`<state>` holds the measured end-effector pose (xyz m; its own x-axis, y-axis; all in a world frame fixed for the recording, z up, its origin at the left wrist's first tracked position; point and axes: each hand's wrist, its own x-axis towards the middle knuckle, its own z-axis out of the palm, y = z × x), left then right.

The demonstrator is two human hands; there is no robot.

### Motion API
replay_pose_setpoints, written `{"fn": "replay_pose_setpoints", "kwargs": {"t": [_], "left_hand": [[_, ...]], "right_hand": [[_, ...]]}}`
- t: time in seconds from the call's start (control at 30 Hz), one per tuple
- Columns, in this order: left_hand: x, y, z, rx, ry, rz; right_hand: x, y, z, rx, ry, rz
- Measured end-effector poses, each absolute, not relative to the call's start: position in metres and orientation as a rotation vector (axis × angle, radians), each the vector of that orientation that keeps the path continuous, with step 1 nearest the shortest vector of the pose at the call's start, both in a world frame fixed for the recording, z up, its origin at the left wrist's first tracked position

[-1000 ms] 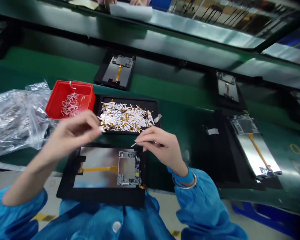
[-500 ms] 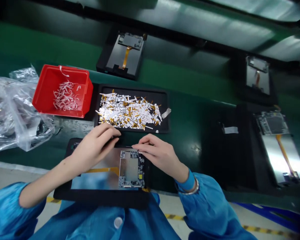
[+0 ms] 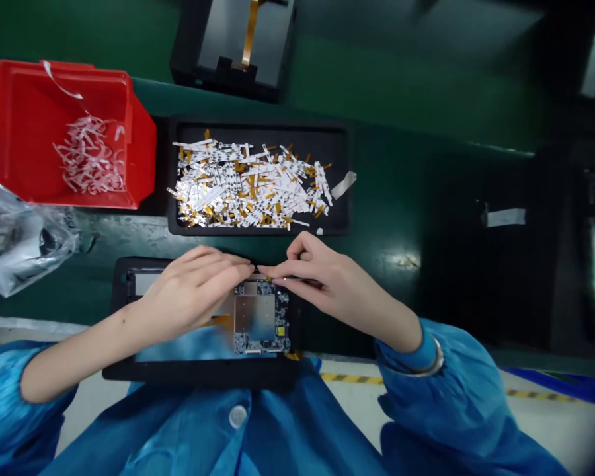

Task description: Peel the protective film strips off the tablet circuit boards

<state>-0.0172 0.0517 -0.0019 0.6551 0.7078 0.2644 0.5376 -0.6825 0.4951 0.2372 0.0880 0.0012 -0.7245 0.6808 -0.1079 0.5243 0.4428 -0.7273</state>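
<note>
The left hand [image 3: 193, 291] lies over the display panel [image 3: 178, 349], its fingers close together and their tips just beside the right hand [image 3: 327, 277], which is pinched narrow at the top edge of the circuit board [image 3: 260, 317]. Whether either hand holds anything, I cannot tell. The panel sits in a black fixture [image 3: 116, 311] at the near edge of the green table [image 3: 401, 198], with the hands and left forearm covering much of it. Beyond are a black tray [image 3: 340, 145] heaped with white and gold film strips [image 3: 248, 185], a red bin [image 3: 139, 152] of white peelings [image 3: 89, 155], and a clear plastic bag [image 3: 20, 251] at the left edge.
</note>
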Motion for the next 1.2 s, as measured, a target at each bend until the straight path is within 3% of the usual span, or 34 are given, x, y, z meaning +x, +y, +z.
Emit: {"fn": "replay_pose_setpoints", "kwargs": {"t": [0.3,0.47,0.6,0.93,1.2], "left_hand": [[-0.006,0.052,0.001,2.418,0.940,0.512],[-0.002,0.050,-0.004,2.364,0.919,0.506],[-0.001,0.051,-0.004,2.297,0.929,0.555],[-0.003,0.051,-0.003,2.289,0.932,0.525],[-0.009,0.043,0.005,2.612,0.895,0.429]], "right_hand": [[0.234,0.083,0.011,-1.151,-1.575,1.223],[0.224,0.080,-0.007,-1.240,-1.207,1.615],[0.222,0.081,-0.010,-1.154,-1.171,1.785],[0.223,0.080,-0.013,-1.193,-1.154,1.709],[0.224,0.081,-0.020,-1.103,-1.225,1.640]]}}
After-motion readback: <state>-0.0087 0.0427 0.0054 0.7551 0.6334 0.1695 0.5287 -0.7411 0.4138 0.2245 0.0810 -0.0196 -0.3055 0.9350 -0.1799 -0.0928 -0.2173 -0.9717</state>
